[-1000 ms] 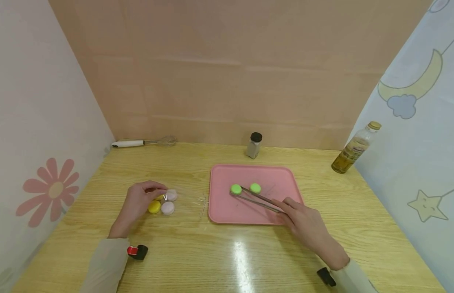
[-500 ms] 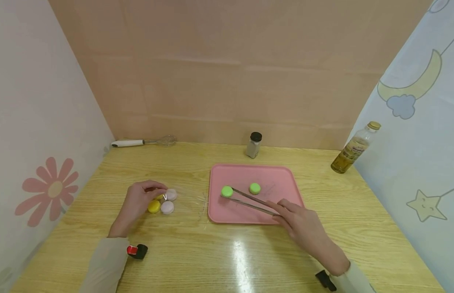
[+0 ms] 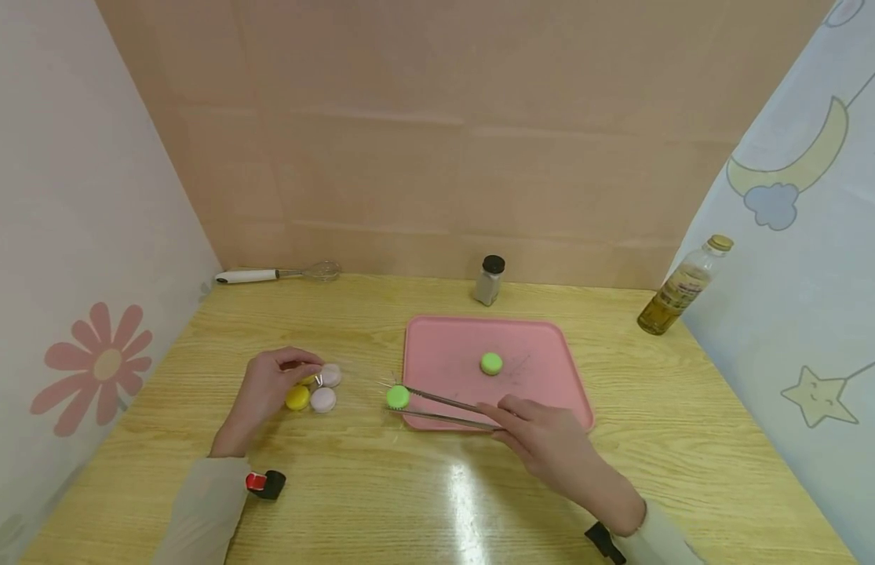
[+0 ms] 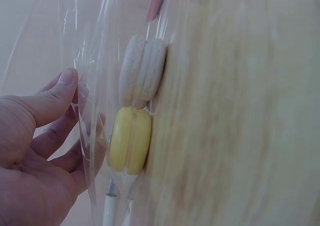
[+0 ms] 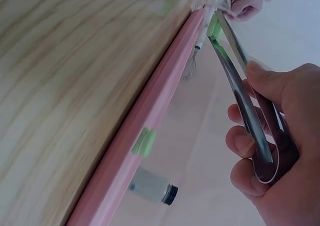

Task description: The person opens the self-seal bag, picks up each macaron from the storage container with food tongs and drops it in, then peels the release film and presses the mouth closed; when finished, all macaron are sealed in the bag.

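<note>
My left hand (image 3: 264, 392) pinches the edge of a clear plastic bag (image 4: 87, 101) lying at the left of the table. Inside the bag are yellow macarons (image 3: 298, 398) and pale pink macarons (image 3: 323, 400). With my right hand (image 3: 560, 447) I hold metal tongs (image 5: 245, 106), whose tips grip a green macaron (image 3: 398, 397). That macaron is over the left edge of the pink tray (image 3: 539, 337), close to the bag's mouth. A second green macaron (image 3: 490, 363) lies on the tray.
Behind the tray stands a small jar (image 3: 488, 286) with a black lid. A whisk (image 3: 249, 276) lies at the back left. At the back right is a glass bottle (image 3: 673, 294) of golden liquid. Walls bound the table on the left, back and right.
My right hand and the tongs have moved left and nearer to me, carrying the green macaron from the tray's middle to its left edge. The left hand stays in place.
</note>
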